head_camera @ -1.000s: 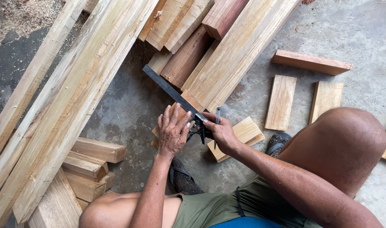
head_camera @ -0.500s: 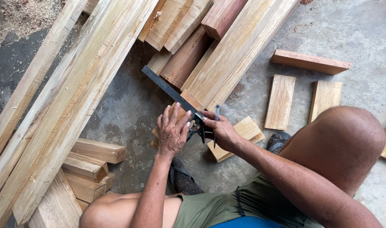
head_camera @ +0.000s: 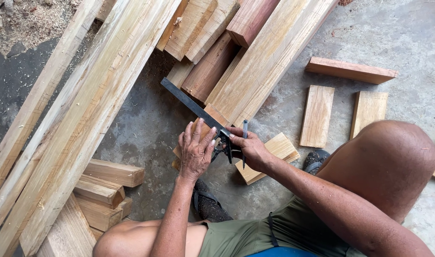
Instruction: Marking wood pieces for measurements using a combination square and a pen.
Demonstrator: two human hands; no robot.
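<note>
- The concrete floor (head_camera: pixel 393 33) fills the view, and every place below is told from the small wood block (head_camera: pixel 205 124) at its middle.
- Long pale beams (head_camera: pixel 79 109) run up and left of the block, slanting from the lower left corner toward the top.
- A second stack of planks (head_camera: pixel 255 62), pale and reddish, lies just above the block and leans up to the right.
- Short offcuts (head_camera: pixel 101 190) are piled well to the lower left of the block.
- Three loose boards (head_camera: pixel 316 115) lie apart to its right, near the person's bare knee (head_camera: pixel 393 162).
- A pale offcut (head_camera: pixel 274 154) sits just right of the block, under the right hand.
- The combination square (head_camera: pixel 198 110) lies across the block, its dark blade pointing up and left beyond the edge.
- The left hand (head_camera: pixel 196 150) presses flat on the block, fingers spread, beside the square's head.
- The right hand (head_camera: pixel 248 147) pinches the square's head; a dark pencil (head_camera: pixel 244 138) appears to be tucked between its fingers, upright, though the hold is partly hidden.
</note>
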